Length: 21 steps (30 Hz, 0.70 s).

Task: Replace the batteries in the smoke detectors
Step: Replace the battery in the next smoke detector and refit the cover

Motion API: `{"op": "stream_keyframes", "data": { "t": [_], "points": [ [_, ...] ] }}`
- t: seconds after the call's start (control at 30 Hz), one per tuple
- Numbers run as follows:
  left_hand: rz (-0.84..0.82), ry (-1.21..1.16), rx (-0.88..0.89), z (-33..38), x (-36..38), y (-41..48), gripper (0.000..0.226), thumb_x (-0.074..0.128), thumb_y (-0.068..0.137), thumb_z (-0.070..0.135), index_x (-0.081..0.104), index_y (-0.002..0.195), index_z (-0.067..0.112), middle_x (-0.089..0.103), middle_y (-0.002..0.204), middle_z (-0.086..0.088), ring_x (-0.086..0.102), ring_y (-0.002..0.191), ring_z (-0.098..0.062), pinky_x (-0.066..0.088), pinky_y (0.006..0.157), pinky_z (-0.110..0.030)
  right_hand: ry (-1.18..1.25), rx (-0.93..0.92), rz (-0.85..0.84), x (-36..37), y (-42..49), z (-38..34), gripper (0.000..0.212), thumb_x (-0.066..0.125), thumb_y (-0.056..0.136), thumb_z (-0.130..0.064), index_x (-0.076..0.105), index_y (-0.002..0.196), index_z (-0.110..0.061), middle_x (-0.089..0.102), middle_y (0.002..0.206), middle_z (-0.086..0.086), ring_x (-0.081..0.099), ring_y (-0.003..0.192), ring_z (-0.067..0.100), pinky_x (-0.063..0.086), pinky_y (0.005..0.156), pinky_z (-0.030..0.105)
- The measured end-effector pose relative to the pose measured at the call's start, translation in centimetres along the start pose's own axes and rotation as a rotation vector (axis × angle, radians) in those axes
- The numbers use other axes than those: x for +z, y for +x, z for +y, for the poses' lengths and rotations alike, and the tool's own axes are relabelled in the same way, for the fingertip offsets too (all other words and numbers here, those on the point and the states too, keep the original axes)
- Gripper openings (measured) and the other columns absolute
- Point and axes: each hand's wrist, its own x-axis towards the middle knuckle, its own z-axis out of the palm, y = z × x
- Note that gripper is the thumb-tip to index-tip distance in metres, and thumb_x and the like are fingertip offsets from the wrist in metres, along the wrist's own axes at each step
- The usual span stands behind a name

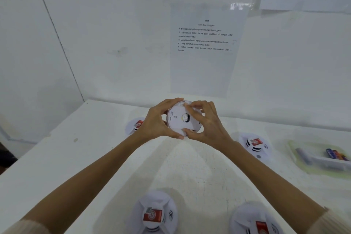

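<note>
Head view, starting at the left: how much room is there on the counter?

— The stretch along its left edge looks bare. One smoke detector lies toward the far edge, partly hidden behind the left hand.

— And the one being worked on?

— The held detector is up between both hands, above the middle of the counter's far half, with its back facing the camera. The left hand is curled round the left rim, fingers over the top and thumb underneath. The right hand pinches the right side, fingertips on the back plate and thumb at the lower rim.

— How will it handle?

— I'd judge it a light, stiff plastic shell, smooth enough to slip. The rim is the place to hold while the back cover is twisted or pried; thin tabs could snap if forced.

— Further right?

— Another detector sits near the right edge, and just beyond it a tray with batteries. Two more detectors, one and another, stand at the near edge, under the forearms, so lowering the hands straight back risks knocking them; the centre of the counter is the freer place to set things down.
</note>
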Motion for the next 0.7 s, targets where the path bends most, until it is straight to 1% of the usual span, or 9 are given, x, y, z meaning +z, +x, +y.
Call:
{"op": "stream_keyframes", "data": {
  "t": [0.07,0.13,0.23,0.3,0.4,0.5,0.57,0.6,0.7],
  "points": [
    [0.005,-0.022,-0.022,0.2,-0.1,0.1,0.097,0.089,0.043,0.033,0.049,0.130,0.022,0.054,0.127,0.007,0.052,0.114,-0.012,0.056,0.067,-0.023,0.054,0.016,-0.070,-0.8,0.4,0.2,0.072,0.062,0.075,-0.049,0.042,0.135,-0.013,0.036,0.124,0.001,0.034,0.111,0.017,0.042,0.088,0.026],
    [-0.008,-0.028,-0.031,0.5,-0.2,0.4,0.096,0.089,0.042,0.034,0.048,0.129,0.029,0.053,0.128,0.008,0.052,0.115,-0.013,0.059,0.067,-0.032,0.064,0.036,-0.137,-1.5,0.5,0.5,0.077,0.061,0.075,-0.053,0.039,0.138,-0.017,0.032,0.130,0.001,0.029,0.117,0.015,0.034,0.094,0.022],
    [-0.042,-0.036,-0.052,0.9,-0.1,0.5,0.095,0.090,0.042,0.032,0.048,0.127,0.035,0.053,0.128,0.011,0.053,0.115,-0.014,0.060,0.069,-0.040,0.111,0.089,-0.136,-2.1,0.2,1.0,0.075,0.064,0.071,-0.058,0.042,0.136,-0.025,0.028,0.135,0.004,0.025,0.121,0.012,0.023,0.096,0.015],
    [-0.062,-0.046,-0.073,0.9,0.2,0.5,0.096,0.091,0.043,0.028,0.049,0.129,0.032,0.054,0.127,0.012,0.053,0.114,-0.014,0.059,0.071,-0.042,0.151,0.121,-0.112,-2.3,-0.1,1.2,0.074,0.066,0.069,-0.057,0.047,0.132,-0.023,0.033,0.130,0.004,0.030,0.118,0.010,0.027,0.095,0.014],
    [-0.076,-0.045,-0.080,0.9,0.5,0.6,0.097,0.092,0.045,0.019,0.049,0.131,0.027,0.053,0.129,0.012,0.052,0.115,-0.014,0.059,0.073,-0.040,0.108,0.102,-0.061,-2.8,-0.4,1.4,0.073,0.068,0.068,-0.056,0.053,0.128,-0.016,0.039,0.120,0.000,0.038,0.110,0.009,0.040,0.088,0.016],
    [-0.084,-0.028,-0.064,1.0,0.3,0.8,0.097,0.092,0.044,0.019,0.049,0.130,0.029,0.052,0.130,0.012,0.051,0.115,-0.014,0.059,0.072,-0.036,0.178,0.111,-0.082,-3.5,-0.6,1.8,0.070,0.071,0.068,-0.051,0.051,0.128,-0.021,0.035,0.120,-0.004,0.044,0.107,0.006,0.052,0.078,0.020],
    [-0.079,-0.017,-0.058,0.9,0.1,0.8,0.098,0.092,0.042,0.025,0.049,0.129,0.031,0.052,0.130,0.011,0.051,0.115,-0.015,0.060,0.070,-0.036,0.282,0.194,-0.109,-4.0,-0.7,1.7,0.067,0.077,0.065,-0.047,0.049,0.125,-0.030,0.035,0.120,-0.007,0.049,0.105,0.002,0.056,0.066,0.019],
    [-0.073,-0.016,-0.061,0.9,0.1,0.8,0.098,0.092,0.042,0.026,0.049,0.130,0.031,0.052,0.130,0.011,0.051,0.115,-0.016,0.060,0.070,-0.037,0.328,0.230,-0.118,-4.1,-0.8,1.7,0.067,0.080,0.065,-0.042,0.049,0.123,-0.031,0.038,0.119,-0.008,0.052,0.102,0.001,0.057,0.059,0.021],
    [-0.059,-0.020,-0.061,0.8,0.4,0.7,0.098,0.092,0.042,0.026,0.049,0.130,0.028,0.053,0.129,0.010,0.052,0.115,-0.015,0.060,0.069,-0.035,0.394,0.262,-0.105,-3.8,-0.9,1.5,0.065,0.083,0.064,-0.030,0.050,0.120,-0.028,0.047,0.116,-0.007,0.059,0.090,0.004,0.055,0.047,0.030]
  ]
}}
